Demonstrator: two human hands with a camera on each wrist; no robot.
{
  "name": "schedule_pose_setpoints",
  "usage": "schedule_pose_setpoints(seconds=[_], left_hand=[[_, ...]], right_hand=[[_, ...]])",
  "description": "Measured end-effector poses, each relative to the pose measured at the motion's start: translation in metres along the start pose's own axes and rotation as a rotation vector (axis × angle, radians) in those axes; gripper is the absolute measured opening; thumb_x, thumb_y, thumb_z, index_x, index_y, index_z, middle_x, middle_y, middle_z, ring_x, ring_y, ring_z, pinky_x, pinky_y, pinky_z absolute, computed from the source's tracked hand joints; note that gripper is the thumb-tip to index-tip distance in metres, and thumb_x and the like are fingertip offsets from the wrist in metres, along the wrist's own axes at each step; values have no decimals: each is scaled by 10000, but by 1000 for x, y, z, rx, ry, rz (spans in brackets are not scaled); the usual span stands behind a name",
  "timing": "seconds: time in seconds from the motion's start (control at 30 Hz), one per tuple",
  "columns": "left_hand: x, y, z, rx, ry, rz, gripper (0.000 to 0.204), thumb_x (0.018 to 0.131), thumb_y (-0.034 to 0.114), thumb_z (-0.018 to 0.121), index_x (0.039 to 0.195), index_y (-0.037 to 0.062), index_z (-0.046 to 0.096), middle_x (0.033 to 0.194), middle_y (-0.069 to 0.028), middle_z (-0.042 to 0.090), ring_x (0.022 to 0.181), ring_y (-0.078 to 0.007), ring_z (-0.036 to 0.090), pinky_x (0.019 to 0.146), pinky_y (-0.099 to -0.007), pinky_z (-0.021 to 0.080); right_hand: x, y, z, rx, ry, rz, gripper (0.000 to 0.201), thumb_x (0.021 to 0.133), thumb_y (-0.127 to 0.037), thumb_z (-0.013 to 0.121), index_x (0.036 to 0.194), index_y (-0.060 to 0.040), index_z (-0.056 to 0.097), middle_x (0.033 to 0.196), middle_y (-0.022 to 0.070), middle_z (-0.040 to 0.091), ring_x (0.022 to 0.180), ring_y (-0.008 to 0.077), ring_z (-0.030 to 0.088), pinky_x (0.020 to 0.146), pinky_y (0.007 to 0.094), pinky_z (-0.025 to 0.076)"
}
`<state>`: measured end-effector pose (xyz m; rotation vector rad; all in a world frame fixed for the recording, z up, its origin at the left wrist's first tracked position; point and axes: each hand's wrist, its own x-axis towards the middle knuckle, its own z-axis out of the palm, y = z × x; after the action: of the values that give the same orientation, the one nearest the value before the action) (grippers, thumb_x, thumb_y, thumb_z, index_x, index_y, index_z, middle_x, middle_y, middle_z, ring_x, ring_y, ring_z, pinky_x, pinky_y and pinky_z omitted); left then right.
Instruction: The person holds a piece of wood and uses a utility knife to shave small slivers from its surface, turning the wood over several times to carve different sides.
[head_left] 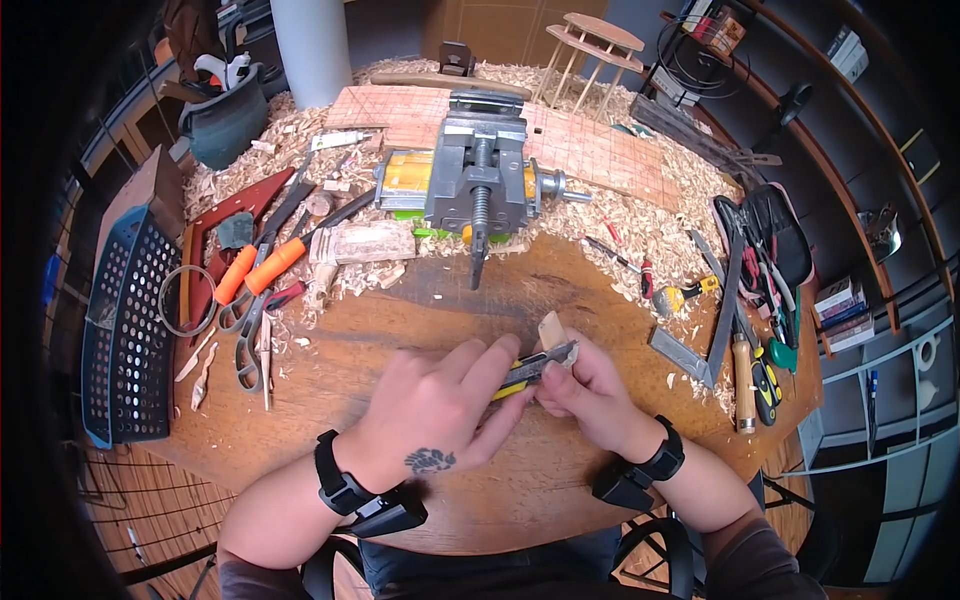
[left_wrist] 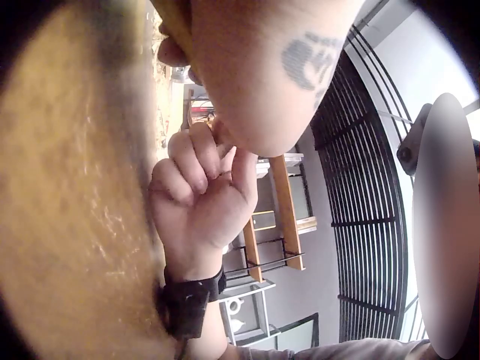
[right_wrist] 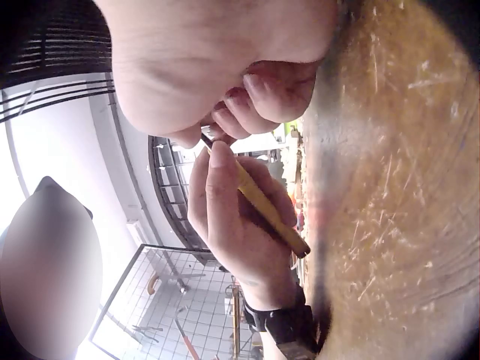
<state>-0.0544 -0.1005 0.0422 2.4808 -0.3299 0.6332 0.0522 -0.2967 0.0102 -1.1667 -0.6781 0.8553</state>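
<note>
Over the front middle of the table, my left hand (head_left: 430,400) grips a yellow and black knife-like tool (head_left: 512,386); its front end lies against my right thumb. My right hand (head_left: 592,395) holds a small pale wooden piece (head_left: 551,330), which sticks up past the fingers. In the right wrist view the yellow handle (right_wrist: 264,204) runs across the palm side of my left hand (right_wrist: 229,225), while the near right hand (right_wrist: 217,67) has its fingers curled. The left wrist view shows my right hand (left_wrist: 199,199) beyond the tattooed left hand (left_wrist: 262,82); the tool's tip is hidden there.
A metal vise (head_left: 482,170) stands at the back middle among wood shavings (head_left: 600,110). Orange-handled scissors (head_left: 272,265) and a blue basket (head_left: 130,330) are on the left. At right lie a metal square (head_left: 683,357), a wooden-handled file (head_left: 743,385) and pliers (head_left: 766,385).
</note>
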Motion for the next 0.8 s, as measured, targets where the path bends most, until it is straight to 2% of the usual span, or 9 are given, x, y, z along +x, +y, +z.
schedule_pose_setpoints(seconds=[0.17, 0.4, 0.43, 0.47, 0.57, 0.77, 0.8], left_hand=[[0, 1, -2, 13, 42, 16, 395, 840, 167, 790, 1161, -24, 662, 792, -152, 681, 634, -320, 689, 567, -388, 536], [1, 1, -3, 37, 50, 18, 387, 826, 162, 794, 1141, -22, 667, 792, -145, 676, 631, -313, 684, 570, -377, 533], [1, 0, -2, 57, 75, 46, 388, 836, 175, 788, 1140, -32, 666, 769, -127, 643, 600, -287, 670, 540, -372, 523], [1, 0, -1, 77, 100, 73, 390, 847, 188, 782, 1139, -42, 664, 745, -109, 610, 568, -260, 657, 509, -368, 512], [1, -1, 0, 73, 119, 72, 392, 843, 183, 782, 1145, -37, 662, 741, -106, 606, 564, -264, 650, 508, -368, 510], [1, 1, 0, 46, 125, 36, 406, 842, 182, 781, 1165, -30, 655, 744, -107, 606, 554, -285, 641, 501, -375, 512], [0, 1, 0, 47, 126, 35, 406, 842, 182, 781, 1165, -30, 655, 744, -107, 606, 554, -285, 641, 501, -375, 512]], right_hand=[[-1, 2, -3, -27, -4, -7, 316, 1088, -269, 614, 1275, -17, 581, 1042, -35, 658, 952, 26, 561, 838, 220, 478], [0, -5, 0, -124, 50, -5, 268, 1052, -267, 679, 1112, -7, 667, 960, -41, 681, 860, 21, 556, 756, 220, 474], [0, -6, 0, -131, 56, -3, 269, 1047, -269, 687, 1096, -5, 674, 953, -40, 684, 855, 20, 556, 752, 220, 474], [1, -6, 0, -131, 57, -3, 269, 1047, -269, 687, 1096, -5, 674, 953, -40, 684, 855, 20, 556, 752, 220, 474], [2, -7, 1, -85, 50, 16, 260, 1035, -265, 705, 1086, -11, 682, 952, -39, 689, 864, 20, 563, 758, 222, 480], [2, -1, 0, -305, 28, -56, 226, 1027, -233, 717, 1095, -21, 679, 983, -41, 687, 898, 32, 597, 793, 230, 501], [2, -1, 1, -262, 27, -102, 234, 1038, -226, 699, 1152, -27, 653, 1008, -38, 681, 898, 36, 601, 797, 233, 506]])
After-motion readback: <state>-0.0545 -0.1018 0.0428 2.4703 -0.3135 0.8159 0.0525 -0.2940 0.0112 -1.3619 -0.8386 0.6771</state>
